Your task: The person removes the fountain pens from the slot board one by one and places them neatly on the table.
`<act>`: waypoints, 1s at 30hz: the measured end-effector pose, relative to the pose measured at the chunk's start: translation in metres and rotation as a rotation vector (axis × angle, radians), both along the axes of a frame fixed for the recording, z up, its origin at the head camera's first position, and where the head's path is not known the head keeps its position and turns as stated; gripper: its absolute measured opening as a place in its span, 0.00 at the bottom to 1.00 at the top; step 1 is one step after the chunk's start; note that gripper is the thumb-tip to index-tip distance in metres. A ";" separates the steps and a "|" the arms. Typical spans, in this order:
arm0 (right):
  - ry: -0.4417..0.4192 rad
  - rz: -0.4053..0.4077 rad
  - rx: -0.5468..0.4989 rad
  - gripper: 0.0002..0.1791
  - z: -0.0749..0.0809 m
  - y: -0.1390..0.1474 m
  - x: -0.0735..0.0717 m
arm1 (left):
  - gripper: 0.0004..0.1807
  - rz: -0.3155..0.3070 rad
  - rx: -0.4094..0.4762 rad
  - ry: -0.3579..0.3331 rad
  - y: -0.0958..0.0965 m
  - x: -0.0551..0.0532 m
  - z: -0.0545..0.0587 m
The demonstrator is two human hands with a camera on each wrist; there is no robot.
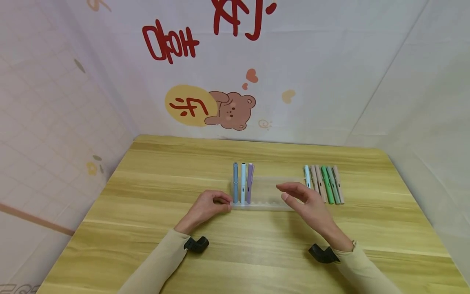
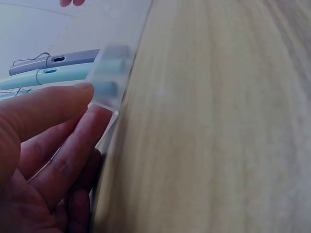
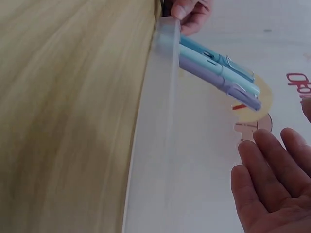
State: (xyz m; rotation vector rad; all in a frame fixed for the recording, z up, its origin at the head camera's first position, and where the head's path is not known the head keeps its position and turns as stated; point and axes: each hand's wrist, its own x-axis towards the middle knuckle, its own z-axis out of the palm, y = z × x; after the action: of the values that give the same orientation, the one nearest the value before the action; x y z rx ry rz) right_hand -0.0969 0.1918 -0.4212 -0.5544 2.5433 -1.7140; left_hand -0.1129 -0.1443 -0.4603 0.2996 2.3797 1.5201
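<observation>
L hand pinches the end of a clear plastic pen holder, thumb opp. fingers, low by the tabletop. Holder runs from there toward the R hand, which is open, fingers loosely extended, w/ nothing in its grasp; R-wrist view shows it apart from the holder. Just R of the L hand, three capped pens stand in the holder, in order: blue-grey pen, light-blue pen, purple pen. Beyond and R of the R hand lies a side-by-side row of six more, incl. a pale-blue pen partly hidden by that hand, and a green pen.

Technique (judgement): L pinch is best kept light but steady, b/c the holder looks lightweight and prob. slides if nudged; fingertips should stay off the nearest pen. R hand does best to pinch any pen mid-barrel, keep it approx. vertical, and clear the standing ones.

Surface: wood-grain table, light w/ darker streaks, extends under and around both hands. Room: beyond the hands, a pale wall covering w/ red characters and a bear print; similar pale walls flank L and R.
</observation>
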 end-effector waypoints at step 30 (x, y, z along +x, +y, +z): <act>-0.161 0.046 0.067 0.24 -0.016 -0.061 -0.017 | 0.07 -0.002 -0.009 -0.013 0.000 -0.001 0.001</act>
State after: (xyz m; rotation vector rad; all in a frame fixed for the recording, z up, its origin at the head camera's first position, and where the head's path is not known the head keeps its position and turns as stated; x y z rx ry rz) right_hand -0.1141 0.1307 -0.4373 -0.4482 2.4471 -1.5828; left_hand -0.1137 -0.1447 -0.4588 0.2891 2.3752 1.5049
